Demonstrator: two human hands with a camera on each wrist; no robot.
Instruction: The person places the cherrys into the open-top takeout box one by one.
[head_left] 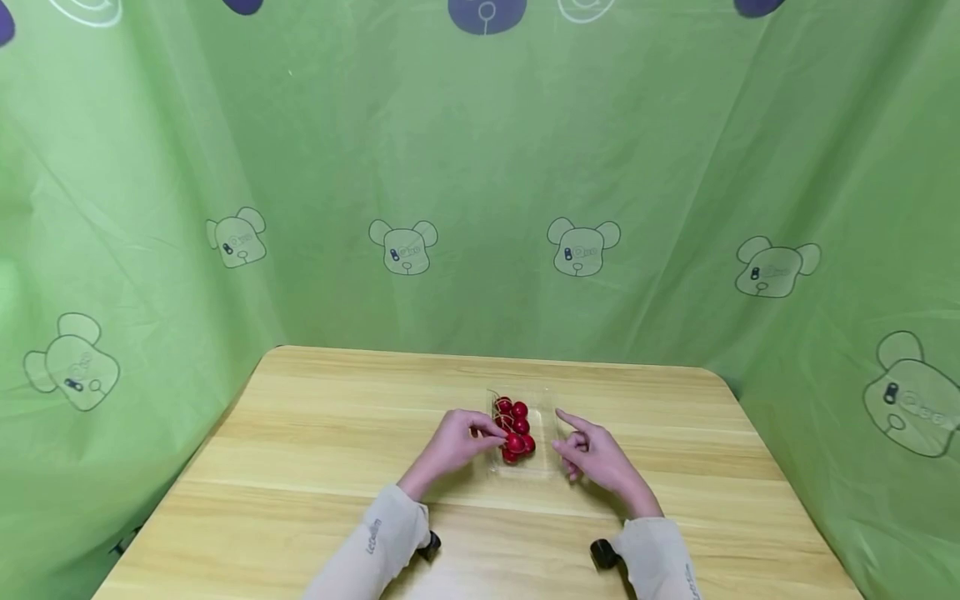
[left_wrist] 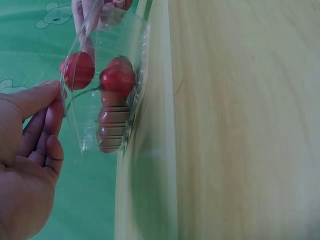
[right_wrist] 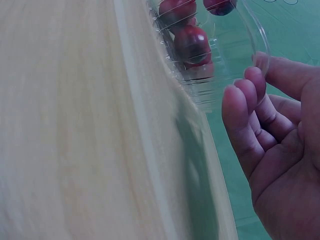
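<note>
A clear plastic box point(head_left: 544, 463) lies on the table with several red cherries point(head_left: 521, 409) gathered along its left side. My left hand point(head_left: 459, 440) reaches over the left wall, thumb and index finger pinching a cherry point(head_left: 515, 442) near the front. In the left wrist view this cherry point(left_wrist: 78, 71) is above the others, partly seen through the plastic. At the right side, my right hand point(head_left: 596, 457) holds the box rim, its index finger reaching forward along the edge. The right wrist view shows a fingertip point(right_wrist: 260, 59) at the rim, the other fingers curled outside.
The wooden table point(head_left: 322, 450) carries the box near its middle. A green curtain point(head_left: 480, 167) with bear-face prints surrounds the back and sides. Black wrist devices point(head_left: 604, 553) sit below the sleeves.
</note>
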